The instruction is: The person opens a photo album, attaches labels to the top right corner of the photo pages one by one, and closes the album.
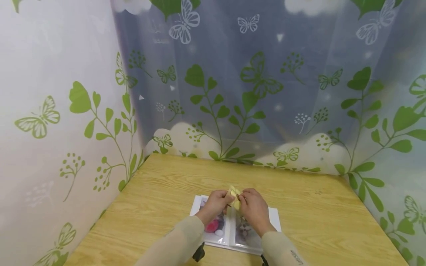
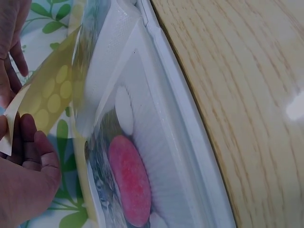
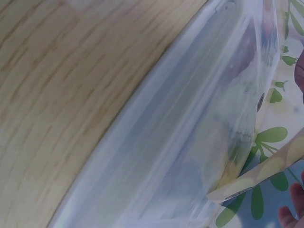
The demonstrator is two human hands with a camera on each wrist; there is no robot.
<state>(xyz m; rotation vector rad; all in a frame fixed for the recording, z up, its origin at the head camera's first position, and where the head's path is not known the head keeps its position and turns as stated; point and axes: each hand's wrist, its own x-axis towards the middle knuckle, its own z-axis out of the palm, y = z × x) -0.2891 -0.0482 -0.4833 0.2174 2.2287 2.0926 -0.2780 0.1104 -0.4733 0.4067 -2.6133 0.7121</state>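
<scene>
A pale yellow sheet with rows of round dots, like a sticker sheet, is held up between both hands above an open album. My left hand pinches its left edge, with the fingers curled behind it in the left wrist view. On the other side, my right hand has thumb and forefinger together at the sheet's right part; what exactly lies between those fingertips is too small to tell. Under the hands lies the album, with clear sleeves over pictures. A pink oval shape shows on its left page.
The album lies on a wood-grain table. Curtains printed with green leaves and butterflies enclose the table at the back and both sides. A small black object shows beside the left sleeve.
</scene>
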